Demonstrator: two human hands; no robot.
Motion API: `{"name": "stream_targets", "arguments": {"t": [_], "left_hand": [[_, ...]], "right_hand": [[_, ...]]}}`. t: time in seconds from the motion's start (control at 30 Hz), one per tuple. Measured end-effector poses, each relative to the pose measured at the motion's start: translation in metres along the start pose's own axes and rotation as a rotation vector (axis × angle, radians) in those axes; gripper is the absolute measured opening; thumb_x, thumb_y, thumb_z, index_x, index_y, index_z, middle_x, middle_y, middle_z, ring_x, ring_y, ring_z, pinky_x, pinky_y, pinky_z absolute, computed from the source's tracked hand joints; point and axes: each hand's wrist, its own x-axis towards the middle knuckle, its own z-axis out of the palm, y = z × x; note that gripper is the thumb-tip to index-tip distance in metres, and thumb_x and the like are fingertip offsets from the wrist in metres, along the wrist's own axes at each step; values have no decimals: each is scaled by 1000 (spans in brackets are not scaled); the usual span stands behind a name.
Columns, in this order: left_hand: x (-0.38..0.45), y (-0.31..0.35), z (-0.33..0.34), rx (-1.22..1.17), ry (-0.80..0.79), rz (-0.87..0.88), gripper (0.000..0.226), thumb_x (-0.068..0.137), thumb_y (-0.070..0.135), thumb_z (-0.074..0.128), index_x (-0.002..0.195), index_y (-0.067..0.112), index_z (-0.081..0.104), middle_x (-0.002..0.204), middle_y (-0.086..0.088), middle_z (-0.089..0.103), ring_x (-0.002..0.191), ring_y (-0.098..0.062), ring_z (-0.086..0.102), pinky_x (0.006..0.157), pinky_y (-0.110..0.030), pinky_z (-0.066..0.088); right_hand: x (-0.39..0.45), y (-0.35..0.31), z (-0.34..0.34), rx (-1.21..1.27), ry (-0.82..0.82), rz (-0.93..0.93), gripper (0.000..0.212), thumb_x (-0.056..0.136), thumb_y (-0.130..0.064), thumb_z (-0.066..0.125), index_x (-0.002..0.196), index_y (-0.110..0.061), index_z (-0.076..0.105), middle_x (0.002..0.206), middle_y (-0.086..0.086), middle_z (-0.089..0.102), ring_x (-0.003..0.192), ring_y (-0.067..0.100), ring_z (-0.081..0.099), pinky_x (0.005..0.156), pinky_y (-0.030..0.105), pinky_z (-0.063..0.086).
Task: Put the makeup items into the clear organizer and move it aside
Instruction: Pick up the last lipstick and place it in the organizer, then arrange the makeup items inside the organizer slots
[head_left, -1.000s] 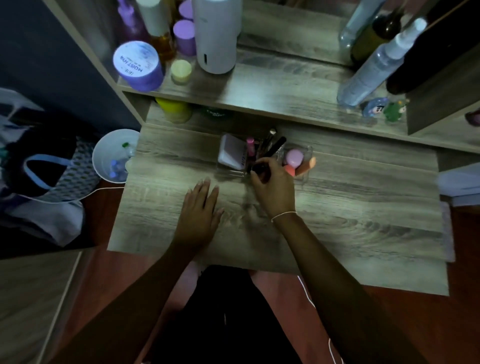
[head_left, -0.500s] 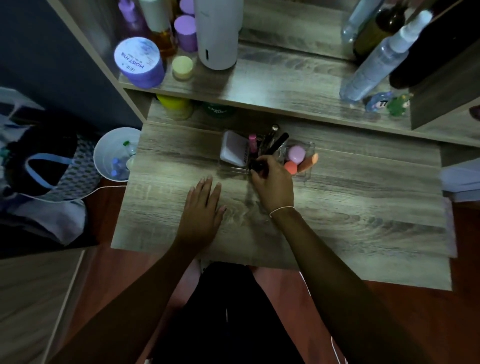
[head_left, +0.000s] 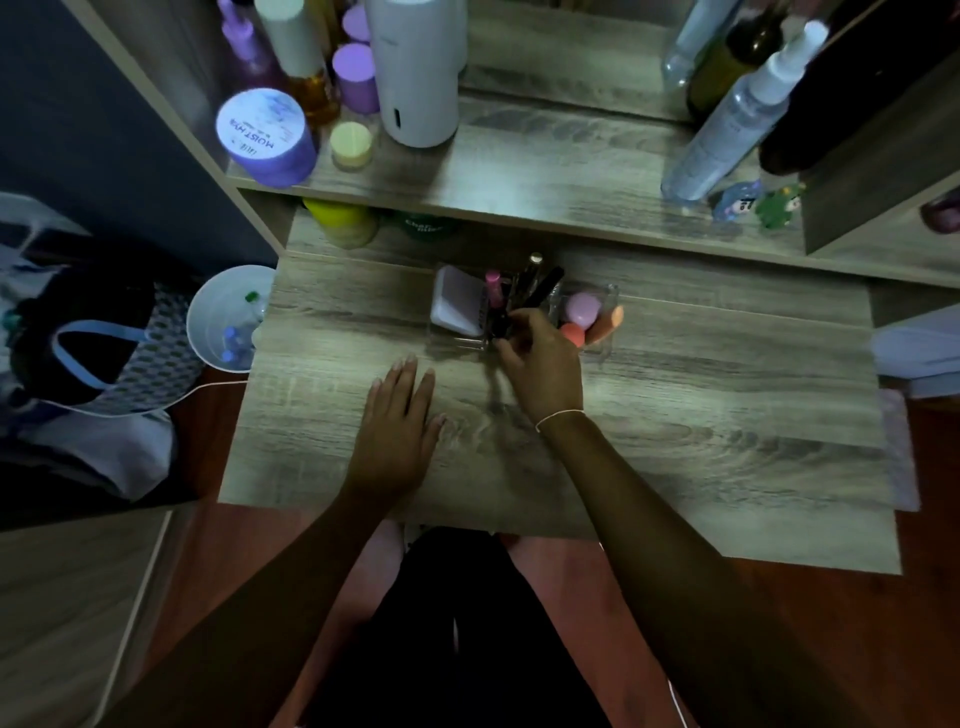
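Clear organizer (head_left: 605, 349) sits under the shelf (head_left: 545, 182), already holding the makeup items (head_left: 524, 291); right hand (head_left: 545, 364) pinches a dark item (head_left: 501, 325) inside, left hand (head_left: 400, 431) lies flat and open near it, so moving aside remains.

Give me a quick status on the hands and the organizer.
Left hand flat on the desk, empty. Right hand at the clear organizer, fingers closed on a dark makeup item going in. Nothing in the way.

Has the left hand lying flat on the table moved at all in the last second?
No. The left hand stays flat at the same spot on the table's wood grain, short of the clear organizer.
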Motion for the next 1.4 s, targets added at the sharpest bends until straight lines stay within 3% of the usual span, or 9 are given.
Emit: {"name": "stream_targets", "arguments": {"t": [0.2, 0.37, 0.67, 0.8, 0.93, 1.07, 1.23, 1.33, 1.4], "left_hand": [[0, 3, -2, -53, 6, -30, 56, 94, 37, 36, 142, 9, 34, 155, -17, 25, 144, -32, 20, 116, -48, 15], [-7, 2, -16, -198, 134, -55, 45, 92, 28, 42, 130, 6, 51, 136, -19, 52, 127, -34, 46, 107, -49, 36], [16, 16, -59, -364, 378, -65, 19, 95, 22, 49, 108, 17, 62, 105, -8, 61, 97, -22, 53, 83, -35, 41], [61, 35, -80, -342, 397, 58, 16, 94, 16, 53, 107, 12, 63, 97, -10, 62, 90, -22, 55, 74, -28, 39], [94, 50, -88, -338, 338, 93, 29, 93, 19, 55, 121, 12, 57, 111, -13, 60, 101, -25, 54, 83, -31, 40], [110, 54, -85, -249, 290, 61, 35, 92, 26, 56, 125, 15, 54, 119, -12, 58, 110, -28, 51, 89, -39, 38], [114, 50, -85, -214, 243, 126, 27, 92, 23, 56, 118, 17, 59, 115, -8, 61, 108, -26, 53, 91, -45, 41], [115, 49, -87, -205, 233, 168, 26, 90, 22, 58, 116, 18, 62, 113, -8, 63, 107, -26, 53, 90, -45, 40], [116, 50, -88, -200, 226, 181, 27, 90, 22, 59, 116, 19, 62, 113, -8, 63, 107, -25, 53, 91, -43, 37]], "right_hand": [[-20, 8, -7, 48, -37, 76, 26, 86, -19, 63, 111, -20, 57, 91, 2, 67, 81, 15, 62, 73, 33, 53], [-58, 33, -19, 58, -52, 159, 18, 82, -18, 66, 99, -22, 60, 75, -1, 63, 70, 14, 60, 64, 26, 43], [-72, 27, -32, 131, 95, 182, 18, 83, -14, 62, 101, -14, 66, 86, 8, 70, 75, 20, 65, 73, 40, 55], [-38, 7, -30, 185, 173, 169, 26, 84, -16, 67, 110, -15, 64, 84, 4, 70, 71, 13, 62, 66, 20, 47], [-2, -8, -23, 219, 217, 219, 38, 85, -17, 68, 121, -12, 58, 72, -12, 58, 63, -5, 54, 58, -4, 35], [18, -11, -15, 235, 253, 299, 43, 85, -17, 68, 123, -6, 53, 67, -10, 56, 65, 6, 55, 58, 6, 33], [30, -5, -12, 185, 247, 268, 15, 82, -11, 69, 93, -4, 60, 68, -14, 46, 62, 1, 47, 65, 15, 34], [33, -3, -13, 175, 248, 244, 10, 82, -12, 68, 89, -5, 65, 77, 1, 55, 79, 21, 57, 92, 28, 40], [34, 0, -13, 115, 251, 222, 10, 83, -17, 68, 85, -8, 66, 81, 9, 62, 89, 28, 58, 107, 31, 24]]}}
